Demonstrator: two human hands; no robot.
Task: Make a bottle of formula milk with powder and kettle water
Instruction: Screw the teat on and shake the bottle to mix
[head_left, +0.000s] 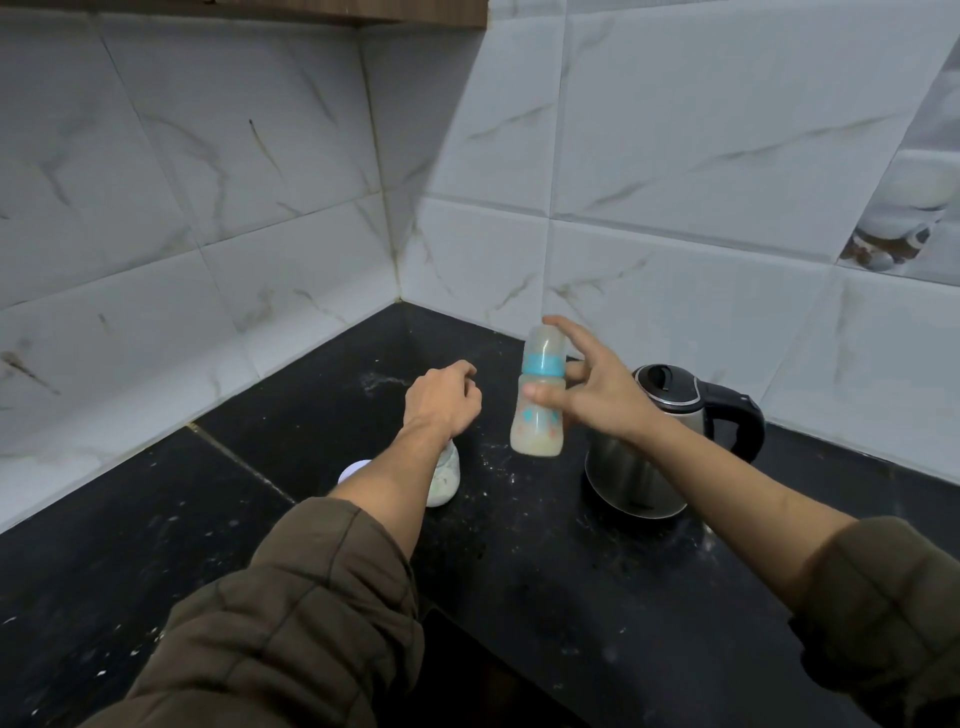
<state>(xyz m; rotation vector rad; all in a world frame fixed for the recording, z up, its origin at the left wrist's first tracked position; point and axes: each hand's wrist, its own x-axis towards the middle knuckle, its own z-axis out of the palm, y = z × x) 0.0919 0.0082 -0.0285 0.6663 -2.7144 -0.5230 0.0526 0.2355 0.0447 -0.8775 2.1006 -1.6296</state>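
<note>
Our right hand (597, 387) grips the capped milky bottle (538, 400) above the black table (545, 571); the kettle (670, 441) sits at three o'clock of it, our curled left hand (441, 397) at nine.

The light is dim and cool, with the pale wall tiles (675, 130) brightest at right and a grey shadow across the far corner. The black table (571, 597) soaks up light, showing only faint speckled glints. The bottle (539, 395) is motion-blurred. Tile lines bow and slant toward the edges from wide-angle distortion.
</note>
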